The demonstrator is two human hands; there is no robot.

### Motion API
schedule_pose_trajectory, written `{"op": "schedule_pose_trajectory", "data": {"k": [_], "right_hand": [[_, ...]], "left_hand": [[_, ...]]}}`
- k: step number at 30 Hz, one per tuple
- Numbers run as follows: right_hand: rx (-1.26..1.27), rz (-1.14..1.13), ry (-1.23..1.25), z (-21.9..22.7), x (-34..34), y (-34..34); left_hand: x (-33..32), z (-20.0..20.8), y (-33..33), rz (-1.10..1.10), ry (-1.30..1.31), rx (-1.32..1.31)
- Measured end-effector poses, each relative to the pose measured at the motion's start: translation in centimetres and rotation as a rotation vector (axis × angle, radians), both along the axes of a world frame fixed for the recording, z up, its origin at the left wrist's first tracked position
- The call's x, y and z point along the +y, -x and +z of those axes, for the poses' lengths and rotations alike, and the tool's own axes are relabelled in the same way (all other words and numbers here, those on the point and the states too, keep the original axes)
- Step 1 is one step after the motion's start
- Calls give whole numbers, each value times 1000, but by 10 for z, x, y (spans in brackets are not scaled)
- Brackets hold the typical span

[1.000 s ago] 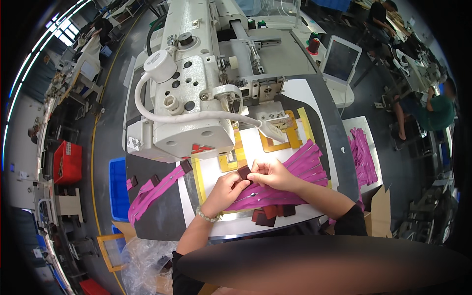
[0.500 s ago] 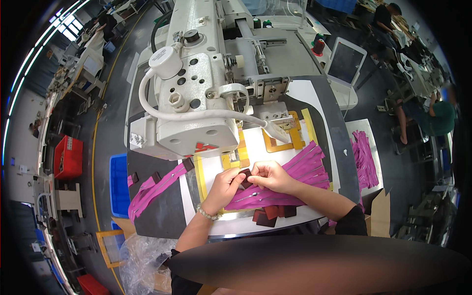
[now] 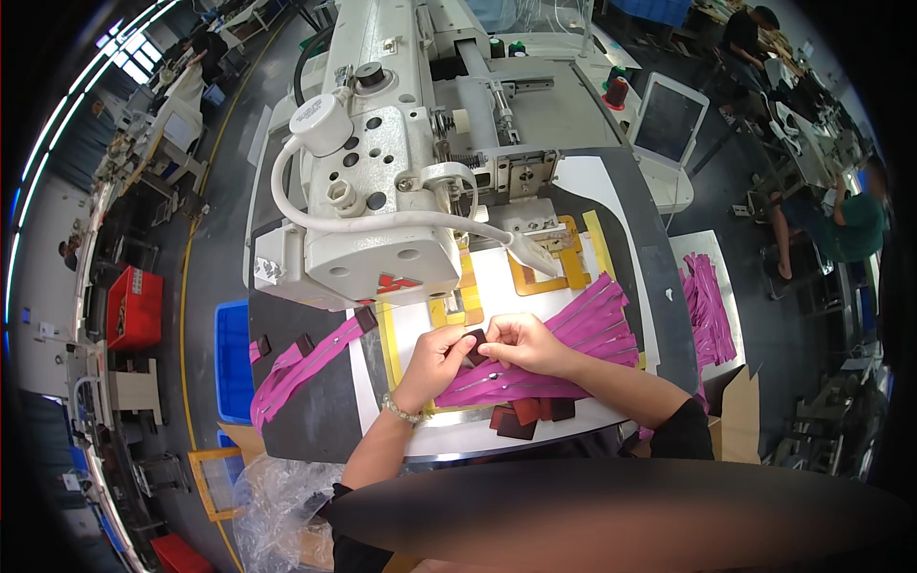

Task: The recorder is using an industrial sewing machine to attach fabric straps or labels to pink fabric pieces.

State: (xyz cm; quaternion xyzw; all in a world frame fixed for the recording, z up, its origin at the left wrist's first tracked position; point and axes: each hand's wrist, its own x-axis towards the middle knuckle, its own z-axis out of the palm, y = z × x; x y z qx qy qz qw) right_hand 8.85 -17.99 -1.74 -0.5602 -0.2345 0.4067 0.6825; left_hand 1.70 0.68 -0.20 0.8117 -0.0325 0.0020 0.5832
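Both of my hands meet in front of the sewing machine (image 3: 382,191) over the white work plate (image 3: 497,286). My left hand (image 3: 435,361) and my right hand (image 3: 521,344) pinch a small dark maroon patch (image 3: 475,342) between their fingertips, held against a magenta zipper strip (image 3: 497,382). A fan of magenta zippers (image 3: 597,320) lies under and right of my right hand. Several loose dark maroon patches (image 3: 530,415) sit at the table's near edge.
A yellow template frame (image 3: 554,272) lies under the needle area. More magenta zippers hang off the table's left (image 3: 296,368) and rest on a side table at the right (image 3: 705,296). A blue bin (image 3: 232,358) and plastic wrap (image 3: 277,506) are at the lower left. A person sits far right (image 3: 841,224).
My hands have stayed together at the same spot, working the small patch between the fingertips; the view has shifted slightly.
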Motion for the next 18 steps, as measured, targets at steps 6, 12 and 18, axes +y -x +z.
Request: {"op": "schedule_pose_trajectory", "data": {"k": [6, 12, 18], "right_hand": [[-24, 45, 81, 6, 5, -11], [-89, 92, 182, 19, 27, -35], [-32, 3, 308, 4, 49, -62]], "left_hand": [[7, 1, -3, -22, -79, -53], [20, -6, -3, 164, -114, -22], [27, -9, -6, 270, -229, -220]]}}
